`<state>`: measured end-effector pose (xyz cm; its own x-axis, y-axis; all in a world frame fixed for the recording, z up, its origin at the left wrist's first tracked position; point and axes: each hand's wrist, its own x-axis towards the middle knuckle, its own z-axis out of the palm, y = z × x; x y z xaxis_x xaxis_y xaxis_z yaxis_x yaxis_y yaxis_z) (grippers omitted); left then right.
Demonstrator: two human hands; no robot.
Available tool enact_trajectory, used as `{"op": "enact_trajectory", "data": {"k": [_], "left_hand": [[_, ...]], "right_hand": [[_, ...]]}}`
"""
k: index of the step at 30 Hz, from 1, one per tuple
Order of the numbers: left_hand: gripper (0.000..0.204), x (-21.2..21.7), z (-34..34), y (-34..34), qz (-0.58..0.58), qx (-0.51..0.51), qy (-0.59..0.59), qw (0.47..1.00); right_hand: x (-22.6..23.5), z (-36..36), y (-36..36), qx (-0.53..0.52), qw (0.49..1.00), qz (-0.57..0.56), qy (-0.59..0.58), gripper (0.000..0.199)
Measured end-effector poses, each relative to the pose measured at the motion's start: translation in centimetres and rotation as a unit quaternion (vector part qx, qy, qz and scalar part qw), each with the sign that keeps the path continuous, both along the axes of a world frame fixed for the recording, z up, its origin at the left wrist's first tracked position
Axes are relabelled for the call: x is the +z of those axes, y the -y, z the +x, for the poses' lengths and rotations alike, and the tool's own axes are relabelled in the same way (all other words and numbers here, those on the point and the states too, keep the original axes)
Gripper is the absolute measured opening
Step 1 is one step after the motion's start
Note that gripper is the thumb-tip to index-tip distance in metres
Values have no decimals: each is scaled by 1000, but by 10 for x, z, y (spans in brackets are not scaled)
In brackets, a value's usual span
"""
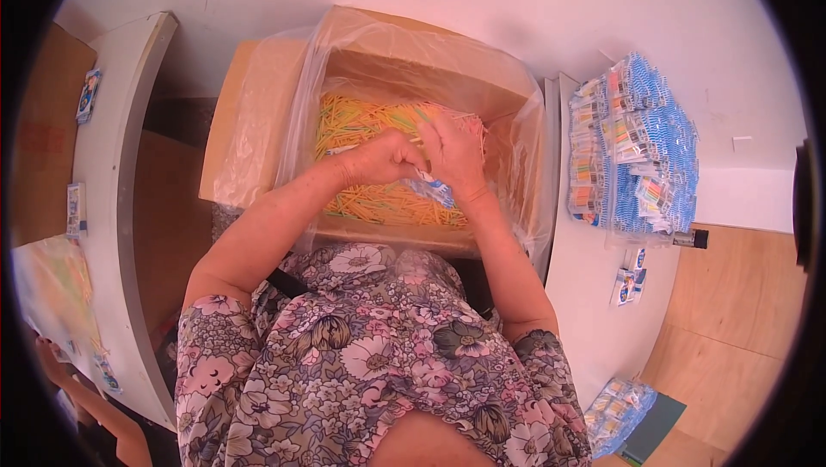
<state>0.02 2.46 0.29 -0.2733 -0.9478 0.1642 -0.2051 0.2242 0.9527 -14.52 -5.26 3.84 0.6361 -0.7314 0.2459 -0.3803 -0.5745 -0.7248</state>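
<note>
My left hand [391, 157] is closed in a pinch at the top of a small blue-and-white plastic packet [439, 191]. My right hand [456, 155] meets it from the other side, with its fingers bent around the packet's upper end. What lies between the fingertips is mostly hidden. Both hands are over a cardboard box [391, 45] lined with clear plastic film [301, 114]. Many thin sticks [366, 202] in yellow, orange, green and pink lie loose inside it, beneath and around my hands.
On the white table [568, 295] at right, filled blue packets [637, 148] stand in a tall stack, with a few small packets [630, 282] nearer. Another bundle [618, 415] lies lower right. At left are a white table edge [129, 148] and another person's arm [103, 411].
</note>
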Motion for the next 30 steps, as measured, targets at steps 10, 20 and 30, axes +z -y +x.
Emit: {"op": "enact_trajectory", "data": {"k": [10,20,30], "left_hand": [[11,5,3,1,64,4,-69,996],[11,2,7,2,127,4,-109,986],[13,3,9,0,202,-25,-202,958]], "right_hand": [[24,-19,18,1,996,74,57,18],[15,-19,-1,73,995,-31,-56,27],[-8,-16,23,254,967,0,0,48]]}}
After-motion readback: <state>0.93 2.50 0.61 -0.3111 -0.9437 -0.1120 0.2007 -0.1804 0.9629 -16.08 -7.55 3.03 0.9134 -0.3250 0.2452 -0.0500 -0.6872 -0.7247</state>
